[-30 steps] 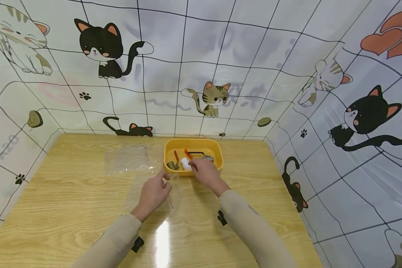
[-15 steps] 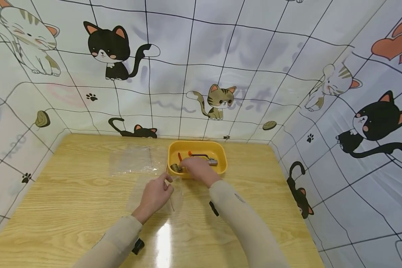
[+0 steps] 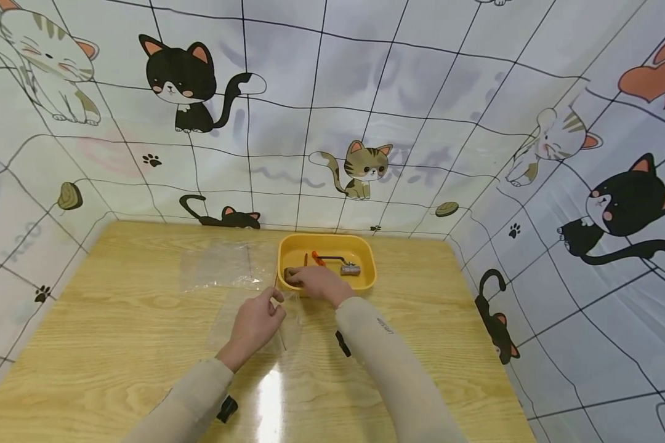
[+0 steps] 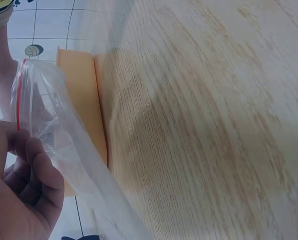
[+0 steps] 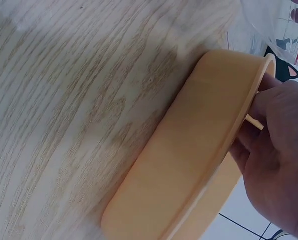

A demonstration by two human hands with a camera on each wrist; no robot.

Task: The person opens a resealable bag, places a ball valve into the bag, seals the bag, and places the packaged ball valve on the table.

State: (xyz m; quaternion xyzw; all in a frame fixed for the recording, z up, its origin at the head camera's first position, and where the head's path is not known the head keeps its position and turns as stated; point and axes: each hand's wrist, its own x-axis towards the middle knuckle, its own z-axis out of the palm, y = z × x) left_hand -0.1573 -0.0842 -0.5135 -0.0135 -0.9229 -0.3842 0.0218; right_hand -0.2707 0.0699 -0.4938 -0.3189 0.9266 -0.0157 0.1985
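Note:
My left hand [image 3: 257,319] pinches the edge of a clear zip-lock bag [image 4: 36,117] by its red-lined seal; the bag trails down to the table in front of the yellow tub [image 3: 369,271]. My right hand [image 3: 322,284] reaches over the tub's near wall, its fingers curled inside around a brass valve [image 3: 290,274], whose body shows past the fingertips. A red handle [image 3: 305,259] sticks up behind those fingers. In the right wrist view the tub wall hides the fingertips. Another valve [image 3: 350,269], grey metal with a long dark lever, lies at the tub's right.
A second clear plastic bag [image 3: 213,266] lies flat on the wooden table [image 3: 133,332], left of the tub. An orange-red piece [image 3: 317,258] sits at the lever's end. A cat-print cloth wall [image 3: 288,135] rises behind the table, with another at the right.
My right hand has moved left inside the tub, from beside a white piece, now out of sight, to the brass valve. The red handle has shifted slightly right. My left hand keeps its pinch.

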